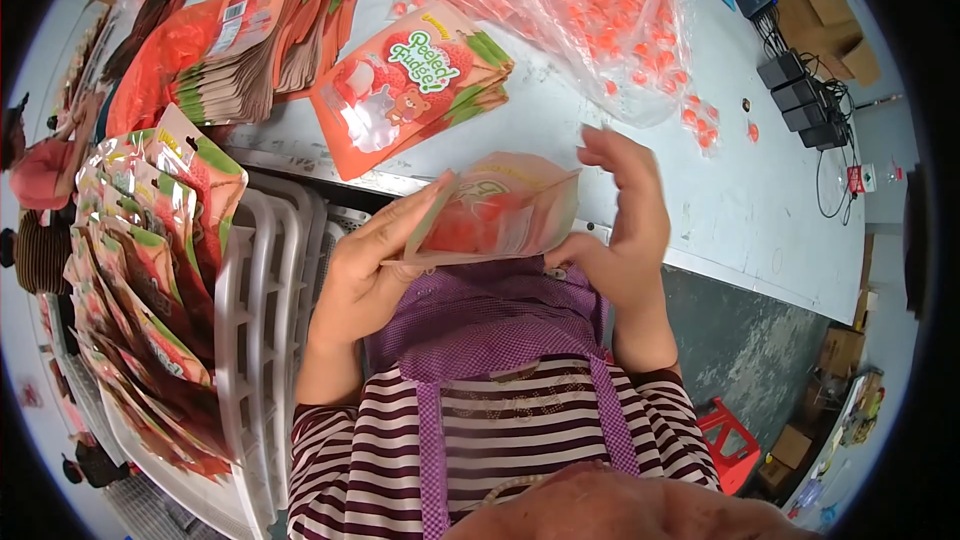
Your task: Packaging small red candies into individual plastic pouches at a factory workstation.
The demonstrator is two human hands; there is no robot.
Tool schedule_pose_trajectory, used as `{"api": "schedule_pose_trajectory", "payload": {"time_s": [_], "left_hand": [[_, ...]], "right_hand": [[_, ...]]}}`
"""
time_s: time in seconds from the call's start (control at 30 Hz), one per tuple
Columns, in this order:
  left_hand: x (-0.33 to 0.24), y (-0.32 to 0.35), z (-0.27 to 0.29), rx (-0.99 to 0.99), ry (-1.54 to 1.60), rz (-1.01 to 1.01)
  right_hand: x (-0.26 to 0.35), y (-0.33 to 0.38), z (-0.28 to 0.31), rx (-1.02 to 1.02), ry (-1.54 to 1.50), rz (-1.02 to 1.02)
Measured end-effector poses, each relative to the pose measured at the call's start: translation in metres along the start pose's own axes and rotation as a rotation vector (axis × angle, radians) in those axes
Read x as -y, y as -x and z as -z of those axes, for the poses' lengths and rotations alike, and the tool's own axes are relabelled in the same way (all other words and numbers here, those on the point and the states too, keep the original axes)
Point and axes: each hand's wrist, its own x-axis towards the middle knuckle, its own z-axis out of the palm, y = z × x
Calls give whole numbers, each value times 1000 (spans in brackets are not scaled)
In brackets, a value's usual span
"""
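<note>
In front of my apron, an upright packaging pouch [498, 208], pink and red with a pale rim, is spread wide at its mouth. My left hand [372, 258] grips its left side, fingers along the outer wall. By the pouch's right edge is my right hand [630, 215], its fingers raised and apart from the thumb. The thumb is close to the pouch's lower right corner; whether it touches I cannot tell. Just beyond on the table lies a small stack of flat red and green printed pouches [400, 90].
A clear bag of small wrapped red candies [610, 10] lies on the white table [760, 210], with loose candies [700, 120] beside it. More pouches [235, 80] are stacked far left. Filled pouches [150, 280] stand in a white plastic crate [240, 360]. Black adapters [805, 105] with cables line the right edge.
</note>
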Motion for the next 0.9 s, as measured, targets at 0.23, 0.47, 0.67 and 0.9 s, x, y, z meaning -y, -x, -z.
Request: {"api": "schedule_pose_trajectory", "payload": {"time_s": [0.23,0.47,0.67,0.9], "left_hand": [[25,12,-7,-155,422,73],[14,0,-9,-335,-96,-203],[3,-1,-14,-364,107,-26],[8,-12,-10,-185,57,-26]], "right_hand": [[-23,17,3,223,-453,-236],[-19,18,-1,145,-119,-127],[-19,15,-2,74,-135,-104],[-18,14,-2,143,-88,-25]]}}
